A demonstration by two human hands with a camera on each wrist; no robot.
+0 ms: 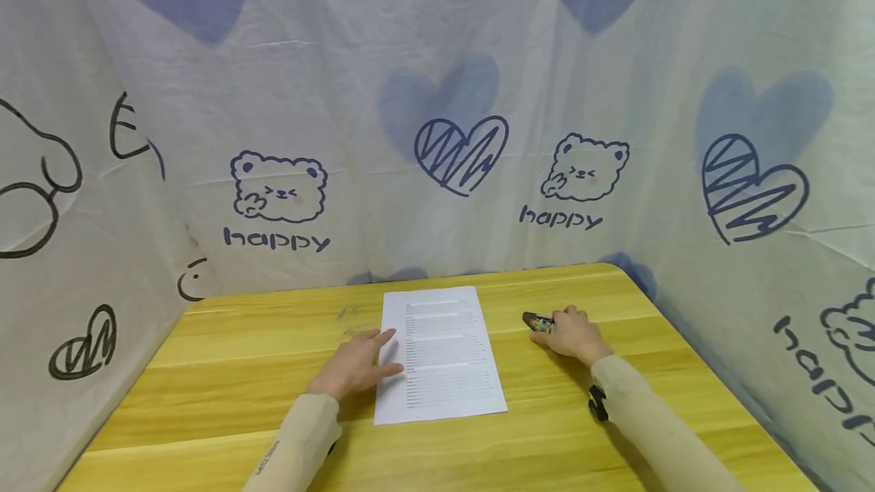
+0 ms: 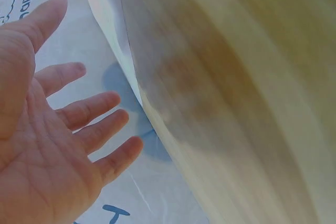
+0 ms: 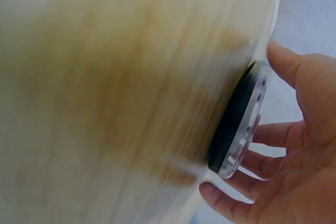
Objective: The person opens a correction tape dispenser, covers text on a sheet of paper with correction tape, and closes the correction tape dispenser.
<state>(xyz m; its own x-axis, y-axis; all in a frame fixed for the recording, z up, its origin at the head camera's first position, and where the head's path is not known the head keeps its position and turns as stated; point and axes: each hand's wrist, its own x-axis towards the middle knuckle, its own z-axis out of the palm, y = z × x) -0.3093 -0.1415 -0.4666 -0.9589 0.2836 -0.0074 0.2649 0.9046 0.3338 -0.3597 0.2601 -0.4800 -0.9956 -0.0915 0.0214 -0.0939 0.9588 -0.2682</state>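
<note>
A white printed sheet (image 1: pixel 440 355) lies flat on the wooden table. My left hand (image 1: pixel 358 363) is over its left edge, fingers spread; the left wrist view has this hand (image 2: pixel 63 114) with nothing in its palm. To the right of the sheet, a small dark object (image 1: pixel 538 322) with a colourful patterned side sits by my right hand (image 1: pixel 574 334). Up close it is long, with a black face and a shiny silvery side (image 3: pixel 242 129); its kind is unclear. The right hand's fingers (image 3: pixel 226 203) are bent loosely about it, some tips hidden behind it.
The yellow wood-grain table (image 1: pixel 260 370) is bordered by white cloth walls (image 1: pixel 369 173) printed with hearts and bears at the back and both sides. Faint smudges (image 1: pixel 349 313) mark the tabletop left of the sheet. A black band (image 1: pixel 598 403) shows at the right wrist.
</note>
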